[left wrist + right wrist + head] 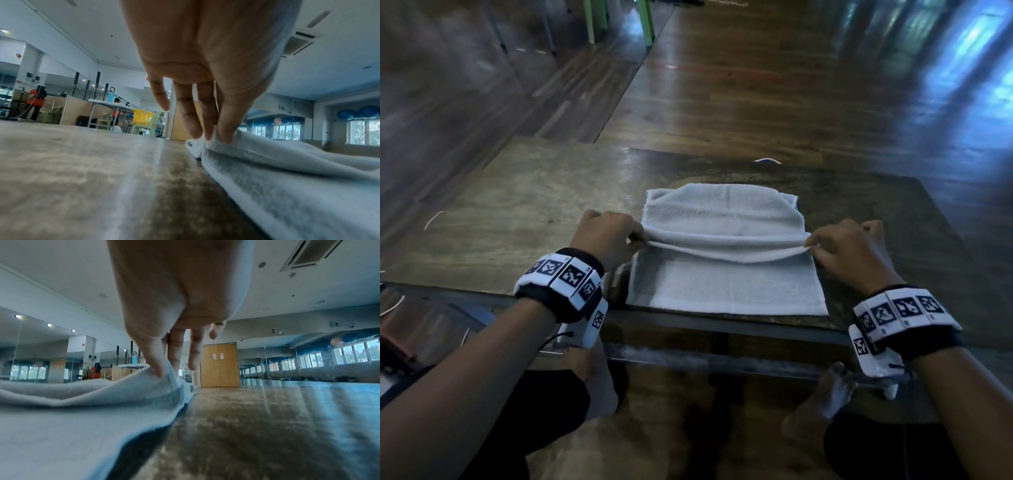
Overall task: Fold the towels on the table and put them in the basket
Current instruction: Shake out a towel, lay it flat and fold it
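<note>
A pale grey towel lies flat on the low wooden table, reaching its near edge. A fold of it is lifted across the middle. My left hand pinches the left end of that fold between thumb and fingers; the towel sags away to the right. My right hand pinches the fold's right end, thumb on top of the towel. No basket shows on the table.
Dark wooden floor lies beyond the table. My knees and feet sit under its near edge. Far off in the left wrist view, a yellow basket stands on a green chair near a person in orange.
</note>
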A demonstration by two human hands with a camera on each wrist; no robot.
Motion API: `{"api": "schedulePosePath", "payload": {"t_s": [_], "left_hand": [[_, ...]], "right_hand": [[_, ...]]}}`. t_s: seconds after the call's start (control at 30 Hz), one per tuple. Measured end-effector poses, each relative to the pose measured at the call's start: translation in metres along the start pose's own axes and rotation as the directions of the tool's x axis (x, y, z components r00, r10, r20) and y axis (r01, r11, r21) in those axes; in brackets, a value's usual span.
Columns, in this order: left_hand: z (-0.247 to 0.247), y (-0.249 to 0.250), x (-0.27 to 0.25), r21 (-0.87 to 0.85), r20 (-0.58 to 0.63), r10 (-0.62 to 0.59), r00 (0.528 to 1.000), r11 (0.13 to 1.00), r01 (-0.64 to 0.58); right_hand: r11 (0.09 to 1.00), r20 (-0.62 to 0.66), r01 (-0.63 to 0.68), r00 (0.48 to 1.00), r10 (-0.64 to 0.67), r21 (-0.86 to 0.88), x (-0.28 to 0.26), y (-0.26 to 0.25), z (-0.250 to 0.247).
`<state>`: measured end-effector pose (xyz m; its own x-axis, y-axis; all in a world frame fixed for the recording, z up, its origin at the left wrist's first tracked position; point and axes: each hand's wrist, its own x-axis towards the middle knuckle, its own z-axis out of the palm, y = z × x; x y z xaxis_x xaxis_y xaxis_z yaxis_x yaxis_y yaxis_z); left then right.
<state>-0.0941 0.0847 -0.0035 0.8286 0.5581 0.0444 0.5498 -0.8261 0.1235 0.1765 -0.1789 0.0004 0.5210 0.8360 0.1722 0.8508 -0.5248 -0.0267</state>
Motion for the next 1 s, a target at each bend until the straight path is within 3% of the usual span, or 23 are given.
{"api": "schedulePosePath", "payload": {"t_s": [0.13,0.23,0.37,0.53,0.77,1.0], "left_hand": [[-0.011,-0.004,-0.020,-0.071,-0.146,0.057,0.988,0.995,-0.068],[-0.012,-0.009,-0.038,-0.108,-0.110,0.140,0.984,0.982,-0.152],[-0.004,-0.012,-0.058,-0.158,-0.038,0.179,0.983,0.970,-0.183],[0.020,-0.009,-0.068,-0.127,0.046,0.208,0.977,0.971,-0.201],[0.023,-0.009,-0.074,-0.257,-0.112,0.242,0.964,0.930,-0.263],[0.031,-0.015,-0.078,-0.212,-0.080,0.308,0.948,0.924,-0.318]], "right_hand": [[0.991,-0.145,0.068,0.988,-0.052,0.112,-0.021,0.008,-0.012],[0.974,-0.179,0.158,0.976,-0.128,0.165,-0.039,0.013,-0.010],[0.960,-0.126,0.224,0.971,-0.204,0.169,-0.059,0.015,0.006],[0.971,-0.003,0.210,0.977,-0.211,0.110,-0.072,0.021,0.026],[0.965,-0.063,0.209,0.978,-0.201,0.160,-0.070,0.022,0.021],[0.950,-0.003,0.235,0.971,-0.240,0.204,-0.078,0.024,0.021]]}}
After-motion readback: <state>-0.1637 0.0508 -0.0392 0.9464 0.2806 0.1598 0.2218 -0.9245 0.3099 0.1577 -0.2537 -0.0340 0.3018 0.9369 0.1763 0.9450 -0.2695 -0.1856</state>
